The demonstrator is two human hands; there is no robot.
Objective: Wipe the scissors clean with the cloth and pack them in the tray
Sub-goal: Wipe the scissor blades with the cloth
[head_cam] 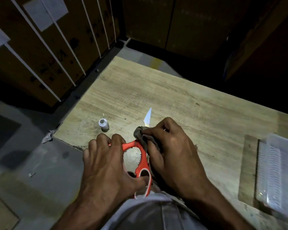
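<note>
Orange-handled scissors are held over the near edge of the wooden table, handles spread apart. My left hand grips both handles, thumb through the lower loop. My right hand presses a grey-brown cloth around the blades near the pivot. One bright blade tip sticks out past the cloth, pointing away from me. A clear plastic tray lies at the right end of the table, apart from both hands.
A small white-capped bottle stands on the table just beyond my left hand. Strapped cardboard boxes rise at the left and back. Grey floor lies left of the table. My grey clothing fills the bottom.
</note>
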